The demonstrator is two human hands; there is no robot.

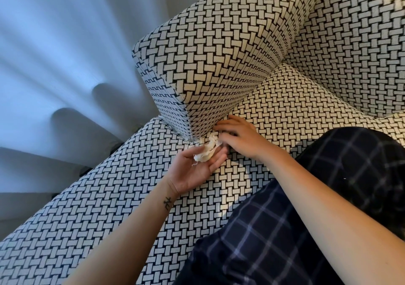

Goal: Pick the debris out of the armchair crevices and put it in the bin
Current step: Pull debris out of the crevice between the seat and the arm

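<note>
A crumpled white scrap of debris (207,151) lies on the upturned palm and fingers of the left hand (197,166), loosely cupped rather than gripped, just in front of the armrest's front corner on the armchair (219,50) seat. The right hand (241,138) lies palm down beside it, fingertips pushed into the crevice where the armrest meets the seat cushion; whether they pinch anything cannot be told. Checked dark trousers (274,230) cover the seat's near edge.

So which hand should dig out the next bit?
The right hand, probably: its fingertips sit at the crevice under the armrest. The left hand lies palm-up, cradling the crumpled white debris.
</note>
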